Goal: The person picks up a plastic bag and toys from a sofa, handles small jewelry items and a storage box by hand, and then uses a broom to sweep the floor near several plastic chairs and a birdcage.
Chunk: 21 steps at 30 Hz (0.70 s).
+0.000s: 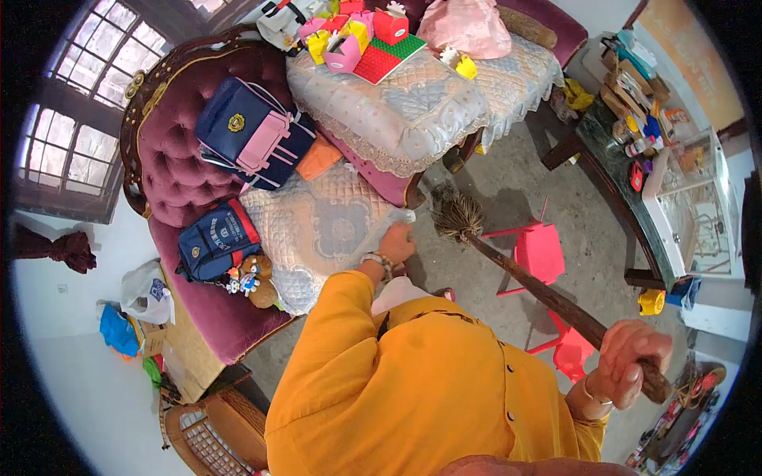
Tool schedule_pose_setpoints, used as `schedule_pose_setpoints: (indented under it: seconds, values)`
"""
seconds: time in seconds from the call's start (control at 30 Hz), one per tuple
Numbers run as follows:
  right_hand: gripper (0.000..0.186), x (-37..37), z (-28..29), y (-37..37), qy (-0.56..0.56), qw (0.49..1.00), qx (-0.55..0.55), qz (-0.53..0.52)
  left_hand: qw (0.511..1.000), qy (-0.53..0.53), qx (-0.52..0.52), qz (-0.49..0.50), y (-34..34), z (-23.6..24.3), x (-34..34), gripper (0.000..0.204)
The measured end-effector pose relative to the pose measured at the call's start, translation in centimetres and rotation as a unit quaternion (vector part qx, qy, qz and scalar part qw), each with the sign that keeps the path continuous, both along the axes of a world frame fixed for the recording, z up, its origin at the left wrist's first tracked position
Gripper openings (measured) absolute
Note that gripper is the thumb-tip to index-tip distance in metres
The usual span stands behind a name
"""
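Observation:
My right hand (633, 363) is wrapped round the upper end of a mop's dark wooden handle (548, 295). The handle slants away to the far left, and its frayed strand head (459, 218) rests on the grey floor. Beaded at the wrist, my left hand (397, 243) is closed at the front edge of a quilted, pale blue and cream sofa cover (317, 214). Its fingertips are partly hidden, but they look to be gripping that edge. The cover lies over the seat of a purple tufted sofa (171, 178).
On the sofa are a navy and pink schoolbag (258, 135), a blue bag (218, 240) and plush toys (255, 285). Toy blocks (389, 55) sit on the lace-covered table (429, 111). Red plastic chairs (540, 252) stand close to the mop handle. A dark cabinet (615, 170) runs along the right.

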State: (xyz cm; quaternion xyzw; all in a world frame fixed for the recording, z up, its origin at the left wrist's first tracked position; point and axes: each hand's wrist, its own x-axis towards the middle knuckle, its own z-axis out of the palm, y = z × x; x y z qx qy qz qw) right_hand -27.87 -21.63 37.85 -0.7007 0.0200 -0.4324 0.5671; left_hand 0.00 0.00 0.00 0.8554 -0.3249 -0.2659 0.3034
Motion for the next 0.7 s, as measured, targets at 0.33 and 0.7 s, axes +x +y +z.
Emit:
schedule_pose_setpoints:
  seconds: [0.33,0.7]
  values:
    - [0.029,12.7,0.6,0.5,-0.03,0.996,-0.077,-0.021,0.984,-0.038,0.12,0.13,5.1,-5.7,13.1,0.044]
    - [0.036,36.7,-0.1,-1.6,-0.083,0.869,-0.089,0.479,0.972,0.051,0.18,0.145,4.3,-14.1,29.0,0.074]
